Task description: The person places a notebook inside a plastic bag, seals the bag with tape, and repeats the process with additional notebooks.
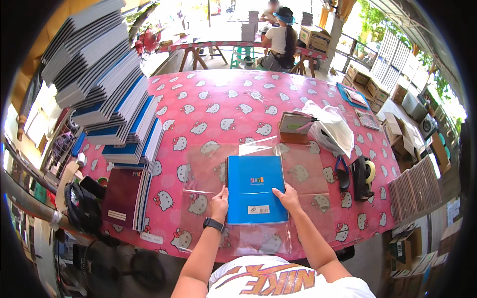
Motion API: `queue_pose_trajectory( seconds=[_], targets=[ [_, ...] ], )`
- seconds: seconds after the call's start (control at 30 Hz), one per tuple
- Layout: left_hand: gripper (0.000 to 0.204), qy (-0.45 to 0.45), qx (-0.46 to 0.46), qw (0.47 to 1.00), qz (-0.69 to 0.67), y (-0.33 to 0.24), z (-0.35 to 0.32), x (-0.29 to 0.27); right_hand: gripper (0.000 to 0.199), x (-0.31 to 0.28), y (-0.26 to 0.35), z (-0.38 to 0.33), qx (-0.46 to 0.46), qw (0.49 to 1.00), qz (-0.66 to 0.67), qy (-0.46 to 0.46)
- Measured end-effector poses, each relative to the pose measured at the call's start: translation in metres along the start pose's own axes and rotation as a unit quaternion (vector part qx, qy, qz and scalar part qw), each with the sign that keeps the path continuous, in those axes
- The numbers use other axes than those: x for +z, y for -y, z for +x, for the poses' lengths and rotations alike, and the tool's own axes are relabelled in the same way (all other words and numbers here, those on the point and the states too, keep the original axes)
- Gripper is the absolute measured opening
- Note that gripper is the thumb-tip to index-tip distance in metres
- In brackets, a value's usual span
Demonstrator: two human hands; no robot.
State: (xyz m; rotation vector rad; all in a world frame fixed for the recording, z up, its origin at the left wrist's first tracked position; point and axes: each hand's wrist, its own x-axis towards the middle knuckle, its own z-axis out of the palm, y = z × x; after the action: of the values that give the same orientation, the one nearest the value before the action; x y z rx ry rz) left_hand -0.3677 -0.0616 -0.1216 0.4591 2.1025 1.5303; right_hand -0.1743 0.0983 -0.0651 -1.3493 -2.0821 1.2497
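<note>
A blue spiral notebook [256, 191] with a small white label lies in front of me over sheets of clear plastic [208, 164]. My left hand [219, 205] is closed on its left edge, the fingers partly hidden. On the opposite side my right hand [286, 196] grips the right edge, thumb on the cover. A dark watch [213, 224] is on my left wrist. The plastic reaches out past the notebook on all sides.
A tall leaning stack of notebooks [114, 107] rises at the left, with a maroon notebook [119, 196] nearer. At the right stand a tape dispenser [363, 179], scissors [342, 174], a white plastic bag [334, 128] and a card box [294, 127]. People sit at a far table [208, 42].
</note>
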Motion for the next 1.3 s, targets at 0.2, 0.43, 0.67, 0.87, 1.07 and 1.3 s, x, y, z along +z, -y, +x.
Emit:
queue_pose_trajectory(
  seconds=[0.2,0.43,0.67,0.87,1.07,1.3],
  targets=[
    [0.042,-0.054,0.023,0.995,0.077,-0.026,-0.015,0.006,0.055,-0.009,0.019,-0.008,0.009,0.994,-0.105,0.029],
    [0.044,-0.114,0.121,0.981,0.101,-0.015,-0.015,0.009,0.057,0.03,0.017,-0.022,-0.171,0.866,-0.467,-0.049],
    [0.035,-0.356,0.136,0.8,0.463,0.008,-0.006,-0.089,0.057,0.024,0.021,-0.021,-0.142,0.897,-0.418,-0.015],
    [0.035,-0.222,0.149,0.858,0.438,0.004,-0.003,-0.102,0.056,0.024,0.018,-0.019,-0.14,0.903,-0.406,-0.016],
    [0.031,-0.024,-0.008,0.972,0.235,0.002,-0.026,-0.153,0.055,0.024,0.014,-0.019,-0.15,0.901,-0.406,-0.026],
    [0.043,0.168,0.048,0.982,-0.075,-0.095,-0.071,-0.079,0.034,0.027,0.022,0.0,-0.385,0.905,-0.18,0.01]
  ],
)
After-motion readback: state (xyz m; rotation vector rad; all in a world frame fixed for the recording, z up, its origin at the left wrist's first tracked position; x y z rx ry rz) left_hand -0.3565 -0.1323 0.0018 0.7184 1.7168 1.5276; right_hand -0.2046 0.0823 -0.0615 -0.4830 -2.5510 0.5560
